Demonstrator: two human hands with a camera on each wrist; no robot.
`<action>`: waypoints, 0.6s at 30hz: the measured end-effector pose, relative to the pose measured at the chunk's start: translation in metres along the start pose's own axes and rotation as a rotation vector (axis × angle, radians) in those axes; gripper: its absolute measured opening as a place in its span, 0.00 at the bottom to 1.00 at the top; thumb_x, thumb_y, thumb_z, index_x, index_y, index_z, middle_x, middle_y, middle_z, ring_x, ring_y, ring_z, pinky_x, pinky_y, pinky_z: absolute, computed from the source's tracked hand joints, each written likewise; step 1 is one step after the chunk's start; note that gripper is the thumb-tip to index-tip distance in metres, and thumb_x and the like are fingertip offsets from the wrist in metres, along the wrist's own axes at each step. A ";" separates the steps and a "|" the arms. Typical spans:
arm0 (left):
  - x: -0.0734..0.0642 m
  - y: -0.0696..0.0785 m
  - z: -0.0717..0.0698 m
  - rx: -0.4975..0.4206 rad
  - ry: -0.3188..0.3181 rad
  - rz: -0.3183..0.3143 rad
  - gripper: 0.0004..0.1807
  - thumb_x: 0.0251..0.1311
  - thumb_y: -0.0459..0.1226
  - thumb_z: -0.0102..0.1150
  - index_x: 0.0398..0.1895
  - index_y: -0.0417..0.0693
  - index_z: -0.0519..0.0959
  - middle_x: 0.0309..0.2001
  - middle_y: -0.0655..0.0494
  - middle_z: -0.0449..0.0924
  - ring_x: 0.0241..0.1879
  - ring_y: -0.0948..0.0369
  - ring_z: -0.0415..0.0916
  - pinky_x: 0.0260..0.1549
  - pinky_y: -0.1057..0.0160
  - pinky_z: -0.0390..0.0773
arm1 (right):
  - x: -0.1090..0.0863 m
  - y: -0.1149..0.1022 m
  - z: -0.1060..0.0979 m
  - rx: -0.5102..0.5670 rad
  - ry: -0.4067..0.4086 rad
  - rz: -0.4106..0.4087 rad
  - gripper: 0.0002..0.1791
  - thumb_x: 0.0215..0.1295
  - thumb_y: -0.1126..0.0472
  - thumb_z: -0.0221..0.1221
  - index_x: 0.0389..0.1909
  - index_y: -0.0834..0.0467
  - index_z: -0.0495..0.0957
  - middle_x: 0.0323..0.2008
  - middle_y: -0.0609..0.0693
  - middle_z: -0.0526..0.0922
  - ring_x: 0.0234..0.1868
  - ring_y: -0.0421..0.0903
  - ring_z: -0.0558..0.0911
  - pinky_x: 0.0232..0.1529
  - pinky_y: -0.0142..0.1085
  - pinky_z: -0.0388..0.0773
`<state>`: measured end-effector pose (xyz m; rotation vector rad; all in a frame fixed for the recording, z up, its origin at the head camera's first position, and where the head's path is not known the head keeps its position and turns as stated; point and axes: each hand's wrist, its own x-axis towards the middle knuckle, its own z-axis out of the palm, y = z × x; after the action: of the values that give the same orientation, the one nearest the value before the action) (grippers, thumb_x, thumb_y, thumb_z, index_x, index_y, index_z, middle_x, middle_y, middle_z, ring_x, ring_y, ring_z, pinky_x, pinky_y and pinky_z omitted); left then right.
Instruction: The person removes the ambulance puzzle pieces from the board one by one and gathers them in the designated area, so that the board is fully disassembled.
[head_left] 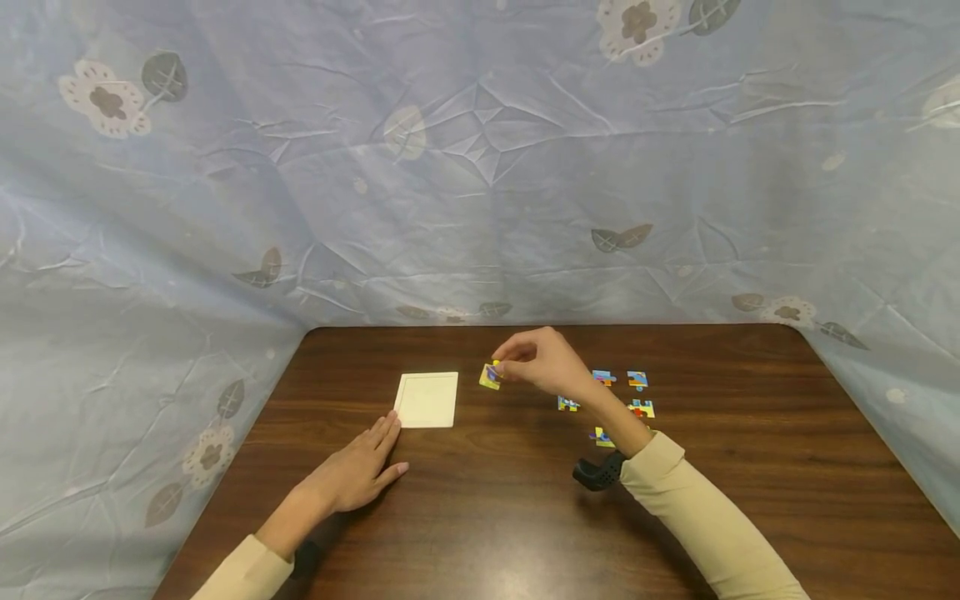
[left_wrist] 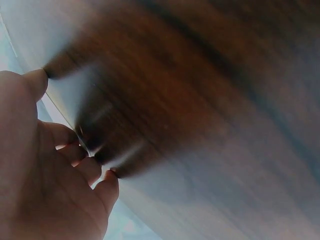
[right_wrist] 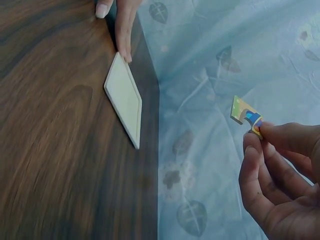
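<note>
Between thumb and fingers, my right hand (head_left: 543,362) pinches a yellow puzzle piece (head_left: 490,377) with blue and purple on it, raised above the table to the right of a cream puzzle tray (head_left: 426,400). In the right wrist view the same puzzle piece (right_wrist: 246,114) shows clear of the table. My left hand (head_left: 352,467) lies on the table with its fingers extended. Its fingertips touch the tray's near left corner. The tray is flat and shows a bare base inside a raised rim.
Several colourful puzzle pieces (head_left: 637,380) lie on the brown wooden table (head_left: 750,467) at right, some partly hidden by the right forearm. A black wrist strap (head_left: 597,473) hangs under that wrist. A pale floral cloth (head_left: 480,208) rises behind the table.
</note>
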<state>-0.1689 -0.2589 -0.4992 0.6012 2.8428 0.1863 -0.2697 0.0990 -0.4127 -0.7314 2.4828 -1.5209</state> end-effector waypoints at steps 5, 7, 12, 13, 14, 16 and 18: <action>0.000 0.001 0.001 -0.002 -0.004 -0.006 0.44 0.81 0.59 0.43 0.84 0.37 0.50 0.86 0.40 0.43 0.85 0.42 0.48 0.81 0.38 0.59 | -0.010 0.004 -0.012 -0.007 0.003 0.011 0.05 0.68 0.60 0.69 0.43 0.51 0.90 0.38 0.50 0.93 0.37 0.48 0.91 0.42 0.49 0.89; 0.000 0.001 0.001 -0.014 0.002 -0.003 0.44 0.81 0.58 0.44 0.84 0.36 0.50 0.86 0.39 0.44 0.85 0.41 0.48 0.80 0.37 0.59 | -0.014 0.006 -0.018 -0.002 0.003 0.017 0.06 0.69 0.60 0.69 0.43 0.52 0.90 0.38 0.51 0.93 0.38 0.52 0.92 0.42 0.50 0.90; 0.001 0.000 0.002 -0.017 0.005 0.005 0.44 0.81 0.58 0.43 0.84 0.36 0.49 0.86 0.40 0.42 0.85 0.41 0.47 0.81 0.38 0.59 | -0.025 0.011 -0.031 -0.027 0.017 0.045 0.06 0.69 0.60 0.69 0.44 0.53 0.90 0.38 0.51 0.93 0.38 0.53 0.92 0.39 0.43 0.90; 0.001 0.000 0.003 -0.018 0.008 0.008 0.44 0.81 0.58 0.43 0.84 0.36 0.49 0.86 0.40 0.42 0.85 0.41 0.47 0.81 0.38 0.58 | -0.027 0.013 -0.033 -0.034 0.017 0.051 0.06 0.69 0.60 0.69 0.44 0.53 0.90 0.38 0.51 0.93 0.38 0.53 0.92 0.39 0.42 0.90; 0.001 0.000 0.003 -0.015 0.006 0.008 0.44 0.81 0.59 0.42 0.84 0.37 0.49 0.86 0.40 0.42 0.85 0.42 0.47 0.81 0.39 0.58 | -0.029 0.014 -0.035 -0.039 0.014 0.058 0.06 0.69 0.60 0.69 0.44 0.53 0.90 0.38 0.51 0.93 0.38 0.52 0.92 0.40 0.43 0.90; 0.001 -0.001 0.004 -0.011 0.008 0.007 0.44 0.81 0.59 0.42 0.84 0.37 0.49 0.86 0.40 0.42 0.85 0.42 0.47 0.81 0.39 0.58 | -0.032 0.019 -0.038 -0.030 -0.002 0.072 0.06 0.69 0.60 0.69 0.44 0.55 0.90 0.39 0.52 0.93 0.39 0.53 0.92 0.42 0.44 0.91; 0.000 -0.001 0.004 -0.011 0.010 0.006 0.44 0.81 0.59 0.43 0.84 0.36 0.50 0.86 0.39 0.43 0.85 0.41 0.48 0.81 0.38 0.59 | -0.036 0.025 -0.040 -0.027 -0.021 0.082 0.07 0.69 0.60 0.69 0.45 0.56 0.90 0.39 0.53 0.93 0.40 0.54 0.93 0.43 0.46 0.91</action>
<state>-0.1680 -0.2594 -0.5032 0.6087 2.8484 0.2064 -0.2613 0.1569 -0.4205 -0.6384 2.4900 -1.4476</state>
